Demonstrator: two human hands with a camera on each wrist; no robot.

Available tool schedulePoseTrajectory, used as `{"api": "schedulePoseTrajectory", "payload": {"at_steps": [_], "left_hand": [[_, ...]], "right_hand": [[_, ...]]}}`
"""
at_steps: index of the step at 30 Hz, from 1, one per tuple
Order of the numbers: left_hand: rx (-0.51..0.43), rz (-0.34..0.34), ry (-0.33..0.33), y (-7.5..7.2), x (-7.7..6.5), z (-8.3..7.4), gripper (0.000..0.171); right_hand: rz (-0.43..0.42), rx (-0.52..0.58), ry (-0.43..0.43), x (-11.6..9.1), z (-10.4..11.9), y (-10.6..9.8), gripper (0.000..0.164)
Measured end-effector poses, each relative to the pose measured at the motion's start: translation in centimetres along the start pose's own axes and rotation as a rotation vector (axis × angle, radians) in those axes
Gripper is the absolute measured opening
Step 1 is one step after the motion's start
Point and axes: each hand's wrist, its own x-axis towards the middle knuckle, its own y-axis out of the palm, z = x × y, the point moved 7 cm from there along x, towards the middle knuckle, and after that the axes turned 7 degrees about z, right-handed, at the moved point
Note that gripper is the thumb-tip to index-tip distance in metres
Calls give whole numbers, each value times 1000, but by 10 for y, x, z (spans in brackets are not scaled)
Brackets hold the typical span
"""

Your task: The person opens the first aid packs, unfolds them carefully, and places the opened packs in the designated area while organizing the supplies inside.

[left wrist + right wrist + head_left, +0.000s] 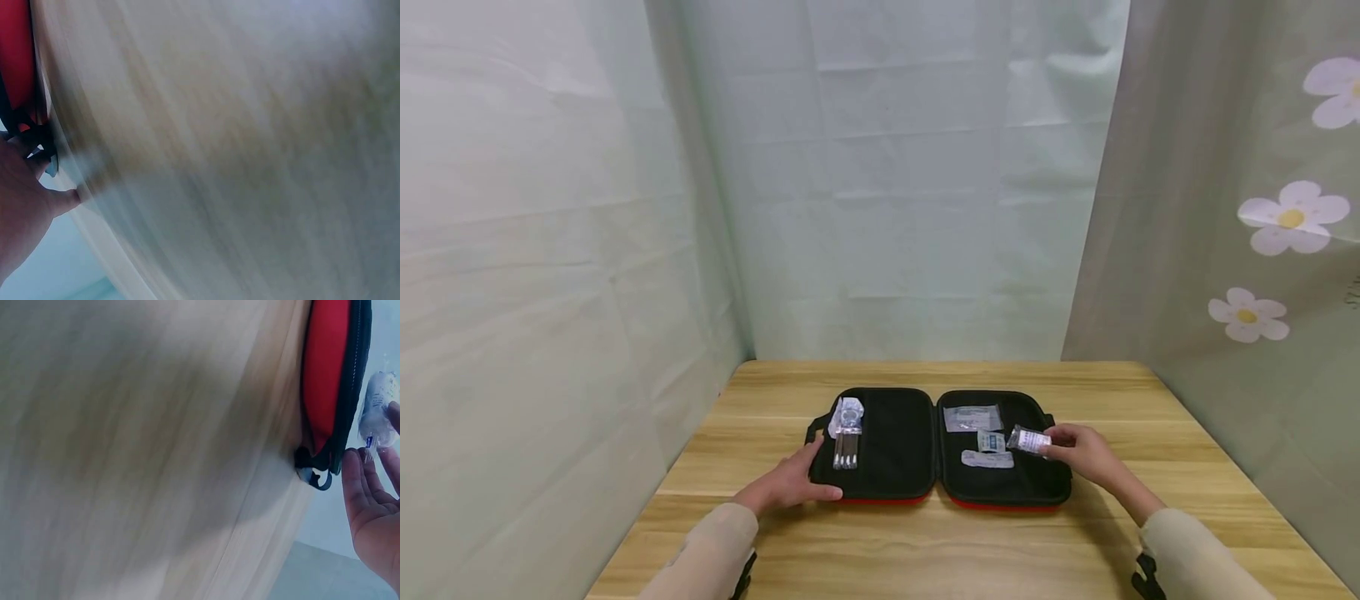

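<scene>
A black zip case with a red outside (898,446) lies unfolded flat on the wooden table. My right hand (1086,454) pinches a small white bandage roll in a clear wrapper (1031,441) over the case's right half. In the right wrist view the wrapped roll (378,403) shows between thumb and fingers, above the zipped edge. At the case's left front corner, my left hand (790,482) rests with fingers spread along the side and thumb at the front edge. Near it, a clear packet with several dark strips (846,451) sits in the left half.
In the right half lie a flat clear packet (972,418), a small blue-and-white packet (991,442) and a long white packet (987,459). A round item in clear wrap (851,412) tops the left half. Pale curtains (910,208) enclose the table (970,554).
</scene>
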Motion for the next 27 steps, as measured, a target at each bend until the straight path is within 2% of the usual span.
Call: {"api": "schedulePoseTrajectory", "payload": {"at_steps": [11,19,27], "left_hand": [[1,-1,-4,0,2,4,119],[2,-1,-3,0,2,2,119],[-6,-1,7,0,4,3,118]], "right_hand": [[35,-46,-16,-14,-6,-6,28],[27,-86,-1,-20,-9,-11,27],[0,-173,-73,-21,-2,-11,19]]}}
